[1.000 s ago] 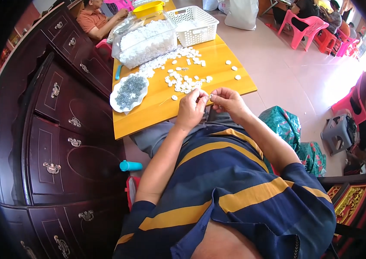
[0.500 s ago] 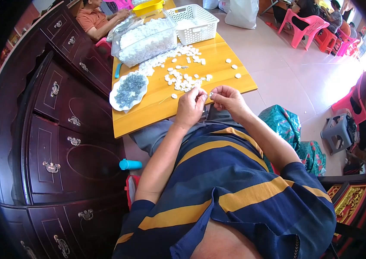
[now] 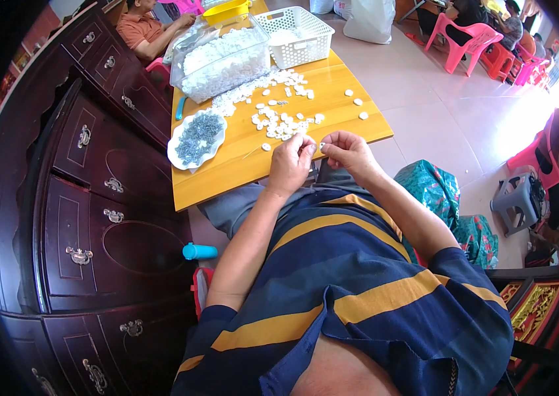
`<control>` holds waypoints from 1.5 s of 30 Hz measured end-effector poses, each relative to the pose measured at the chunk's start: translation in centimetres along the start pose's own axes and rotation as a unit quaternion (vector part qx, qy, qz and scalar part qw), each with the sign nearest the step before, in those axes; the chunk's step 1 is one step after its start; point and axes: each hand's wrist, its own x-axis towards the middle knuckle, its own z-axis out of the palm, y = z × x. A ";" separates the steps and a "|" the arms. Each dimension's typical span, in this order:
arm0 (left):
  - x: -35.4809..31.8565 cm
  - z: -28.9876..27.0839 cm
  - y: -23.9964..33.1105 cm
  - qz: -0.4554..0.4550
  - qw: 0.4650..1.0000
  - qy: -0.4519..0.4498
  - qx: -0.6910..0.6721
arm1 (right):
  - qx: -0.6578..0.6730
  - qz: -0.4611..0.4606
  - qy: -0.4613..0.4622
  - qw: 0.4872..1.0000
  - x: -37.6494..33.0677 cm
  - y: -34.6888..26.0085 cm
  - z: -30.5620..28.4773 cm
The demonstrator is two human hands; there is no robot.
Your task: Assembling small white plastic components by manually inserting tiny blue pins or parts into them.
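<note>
My left hand (image 3: 291, 165) and my right hand (image 3: 348, 150) meet at the near edge of a yellow wooden table (image 3: 240, 165). Between the fingertips of both hands sits a small white piece (image 3: 321, 144), pinched from each side. Just beyond my hands lies a loose scatter of several small white pieces (image 3: 279, 122) on the tabletop. To the left of them stands a white plate (image 3: 197, 137) heaped with small dark grey parts.
A clear bin of white pieces (image 3: 223, 59) and a white plastic basket (image 3: 292, 36) stand at the table's far end. A dark wooden cabinet (image 3: 81, 198) runs along the left. A person in orange (image 3: 144, 30) sits beyond. Pink chairs (image 3: 467, 43) and a green bag (image 3: 441, 195) are right.
Both hands stay together at the table edge, with only small finger movements on the white piece.
</note>
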 end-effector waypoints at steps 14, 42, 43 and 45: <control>-0.2 0.4 -0.1 0.015 1.000 0.000 0.023 | -0.057 -0.033 0.034 0.997 0.1 0.4 0.3; 0.4 -0.8 -0.6 -0.028 0.999 -0.025 -0.033 | -0.004 -0.016 0.024 1.000 0.0 1.0 0.3; 0.5 -1.2 -0.6 -0.027 0.998 -0.019 -0.044 | -0.010 -0.007 0.027 1.000 0.0 0.9 0.2; 1.0 -2.4 -2.4 -0.048 0.999 0.007 -0.023 | -0.005 -0.001 0.036 0.999 0.1 0.9 -0.1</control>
